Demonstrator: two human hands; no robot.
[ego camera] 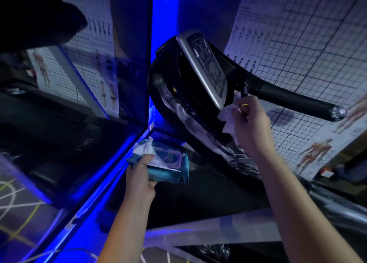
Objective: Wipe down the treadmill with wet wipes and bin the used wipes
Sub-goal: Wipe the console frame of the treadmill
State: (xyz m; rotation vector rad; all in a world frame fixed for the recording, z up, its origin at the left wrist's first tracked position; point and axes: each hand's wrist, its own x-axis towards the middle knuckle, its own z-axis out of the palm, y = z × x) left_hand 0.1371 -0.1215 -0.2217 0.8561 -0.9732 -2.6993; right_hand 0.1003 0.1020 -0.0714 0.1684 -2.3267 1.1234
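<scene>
White wipe (pixel 226 118) in right hand (pixel 251 123) at console (pixel 208 64)

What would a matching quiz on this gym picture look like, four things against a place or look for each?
Things: 1 wipe pack; 2 crumpled wipe; 3 handrail; 4 console.
Descriptions: A silver frame, dark screen; B gripped by the left hand; C black, shiny end cap; D held by the right hand at the console's lower corner.
Pairs: 1-B, 2-D, 3-C, 4-A.
</scene>
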